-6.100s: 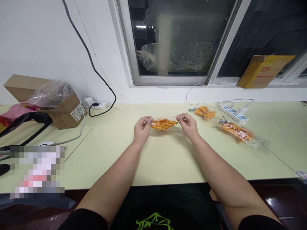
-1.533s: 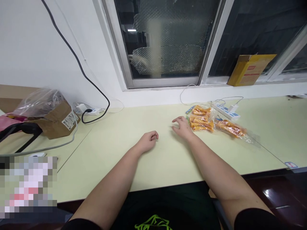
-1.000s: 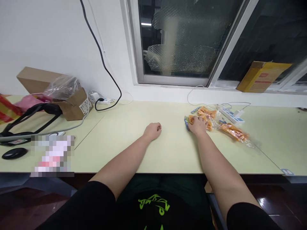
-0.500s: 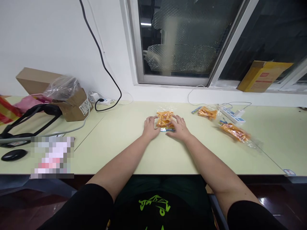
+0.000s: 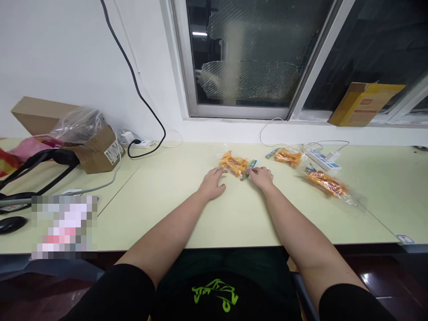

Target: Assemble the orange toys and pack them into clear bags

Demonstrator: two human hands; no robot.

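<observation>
A clear plastic packet with orange pieces inside (image 5: 234, 163) lies tilted on the pale green table (image 5: 230, 223). Its blue-green label strip faces right. My right hand (image 5: 261, 178) pinches that label end between thumb and fingers. At the packet's lower left is my left hand (image 5: 213, 183), its thumb and fingers apart, fingertips close to the plastic edge and holding nothing. Two similar packets lie to the right: a smaller-looking one (image 5: 287, 157) near the wall and another (image 5: 327, 183) nearer the front.
A power strip (image 5: 323, 159) sits behind the right packets. On the left are an open cardboard box (image 5: 96, 151), a black strap-like frame (image 5: 63, 157), a black mouse (image 5: 12, 224) and a cable. A yellow box (image 5: 366, 104) leans at the window.
The middle packet has turned, its label end swinging from the front to the right. My right hand has moved slightly right with that end; my left hand has opened away from the packet.
</observation>
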